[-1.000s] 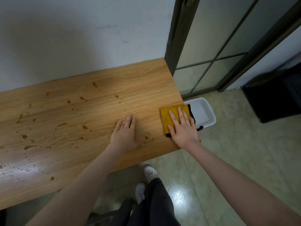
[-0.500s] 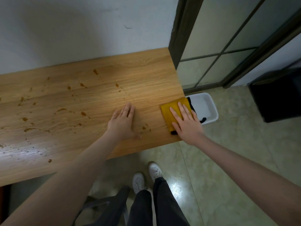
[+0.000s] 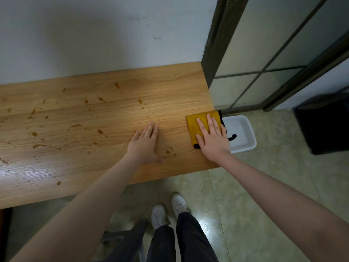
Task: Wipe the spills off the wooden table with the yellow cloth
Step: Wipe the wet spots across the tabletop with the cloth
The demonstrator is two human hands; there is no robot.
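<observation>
The person stood at the wooden table (image 3: 105,118) with both hands laid flat on it. The right hand (image 3: 212,138) pressed down on the yellow cloth (image 3: 196,123), fingers spread and straight, so its grip was open and held nothing. The cloth lay at the right end of the table, just at the edge, with a black bit poking out past it. The left hand (image 3: 145,144) was flat and open too, beside the cloth but not touching it. Brown spills (image 3: 75,126) dotted the wood, mostly to the left, and a few small drops sat near the left thumb. A white tub (image 3: 249,133) stood on the floor just past the table's end.
</observation>
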